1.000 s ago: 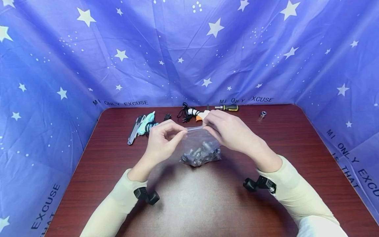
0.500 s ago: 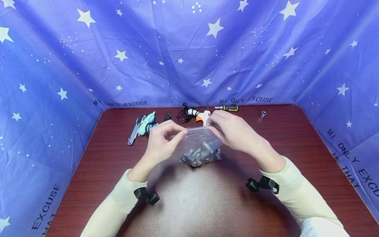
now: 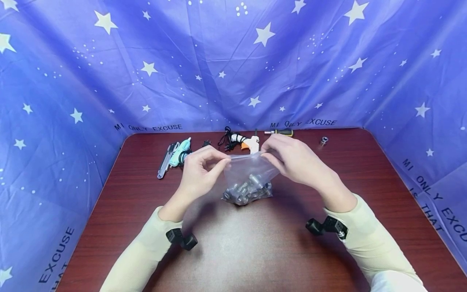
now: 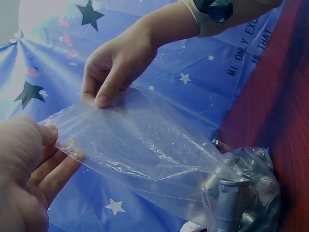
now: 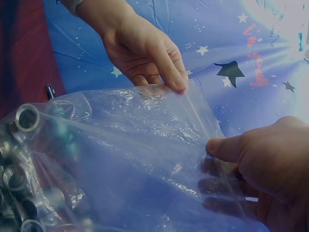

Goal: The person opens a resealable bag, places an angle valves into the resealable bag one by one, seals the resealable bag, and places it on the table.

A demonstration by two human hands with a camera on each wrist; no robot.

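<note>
A clear plastic zip bag (image 3: 244,168) stands on the table, its bottom filled with several hollow metal sockets (image 3: 248,190). At the top left corner my left hand (image 3: 202,170) pinches the bag's mouth between thumb and fingers. My right hand (image 3: 297,160) pinches the same top edge toward the right corner, thumb on the near face, as the right wrist view shows. Between the two hands the edge is stretched into a fairly straight line. In the left wrist view one grey socket (image 4: 231,203) leans upright inside the plastic.
Behind the bag lie a light blue glue gun (image 3: 180,153), a silver utility knife (image 3: 168,160), a white glue gun (image 3: 253,144) with orange trigger, and a screwdriver (image 3: 284,133). One loose socket (image 3: 324,140) stands at the back right. A starry blue curtain (image 3: 233,73) encloses the table.
My right hand has slid rightward along the bag's top edge, away from the left hand, baring more of the edge and the white glue gun. The left hand stays nearly still.
</note>
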